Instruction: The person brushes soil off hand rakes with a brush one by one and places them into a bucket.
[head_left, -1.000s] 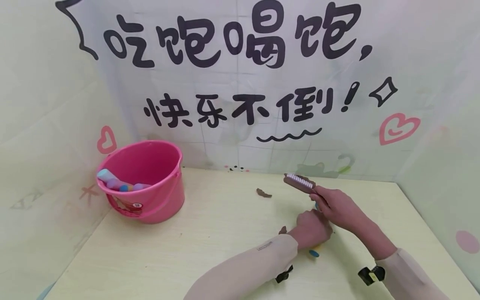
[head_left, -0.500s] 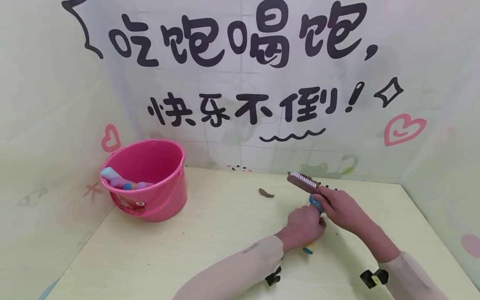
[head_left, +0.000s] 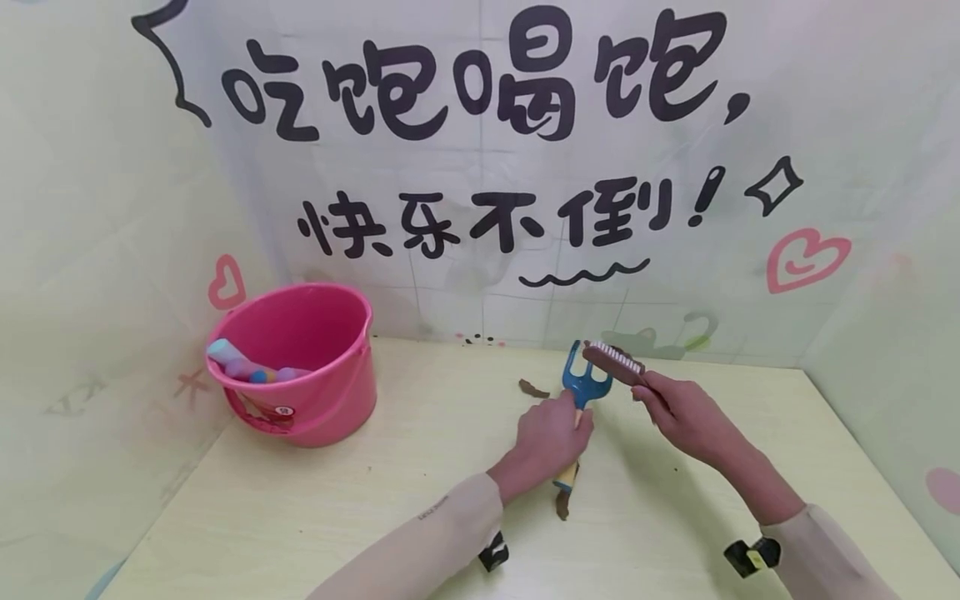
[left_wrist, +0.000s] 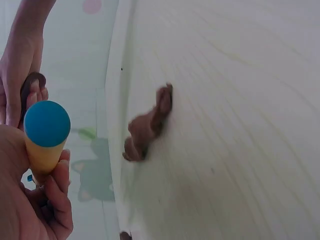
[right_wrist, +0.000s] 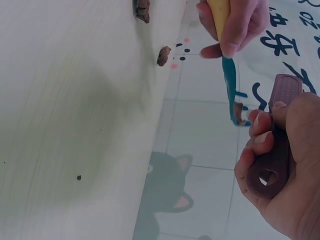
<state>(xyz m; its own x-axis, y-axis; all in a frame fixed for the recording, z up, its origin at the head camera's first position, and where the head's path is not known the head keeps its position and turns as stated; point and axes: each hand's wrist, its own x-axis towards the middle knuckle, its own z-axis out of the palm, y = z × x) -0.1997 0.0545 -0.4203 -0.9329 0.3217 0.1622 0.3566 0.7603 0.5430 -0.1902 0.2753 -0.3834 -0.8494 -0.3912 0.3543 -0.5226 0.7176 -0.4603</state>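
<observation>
In the head view my left hand (head_left: 546, 437) grips the yellow handle of a small hand fork with blue tines (head_left: 588, 387), held tines up above the table. The blue end cap of that hand fork (left_wrist: 47, 124) faces the left wrist view. My right hand (head_left: 686, 417) holds a brown scrubbing brush (head_left: 615, 365) by its handle, white bristles showing, close beside the tines. Whether bristles and tines touch, I cannot tell. Brown residue (right_wrist: 238, 113) sticks to the tines in the right wrist view. Brown clumps (head_left: 534, 388) lie on the table, one long clump (left_wrist: 147, 125) nearest my left hand.
A pink bucket (head_left: 337, 408) stands at the left back, with pastel-coloured pieces (head_left: 258, 375) inside. The pale wooden table (head_left: 360, 508) meets a printed wall sheet (head_left: 435, 308) at the back. Small dark crumbs (right_wrist: 79, 177) dot the tabletop.
My left hand has moved left and slightly up with the hand fork, bringing its tines into full view. The right hand with the brush has shifted slightly right.
</observation>
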